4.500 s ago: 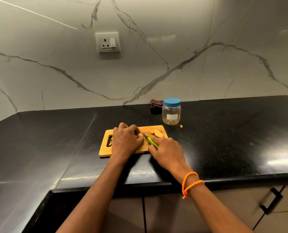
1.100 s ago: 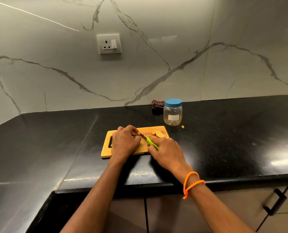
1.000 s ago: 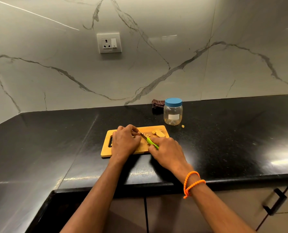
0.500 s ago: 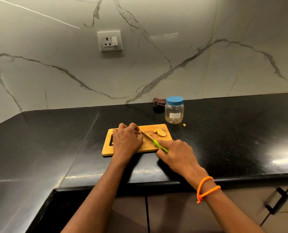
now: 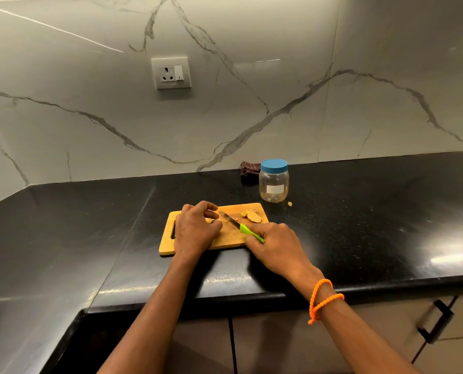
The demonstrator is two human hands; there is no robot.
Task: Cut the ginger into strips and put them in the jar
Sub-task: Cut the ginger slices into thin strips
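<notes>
Bare forearms, no sleeves; 2 orange beaded bracelets [image 5: 323, 299] (maybe 1 looped) circle the right wrist.

A glossy black desk [image 5: 360, 225] spans the lower half of the frame. Directly on it, at centre, lies a wooden cutting board [image 5: 168, 242]. Just above and right of the board stands a blue-lidded clear jar [image 5: 274, 182], a dark folded cloth [image 5: 249, 170] beside it to the left and a small ginger scrap [image 5: 289, 203] at its lower right.

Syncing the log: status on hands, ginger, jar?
Left hand pins ginger piece on wooden board. Right hand grips green-handled knife. Blue-lidded clear jar still capped.
</notes>
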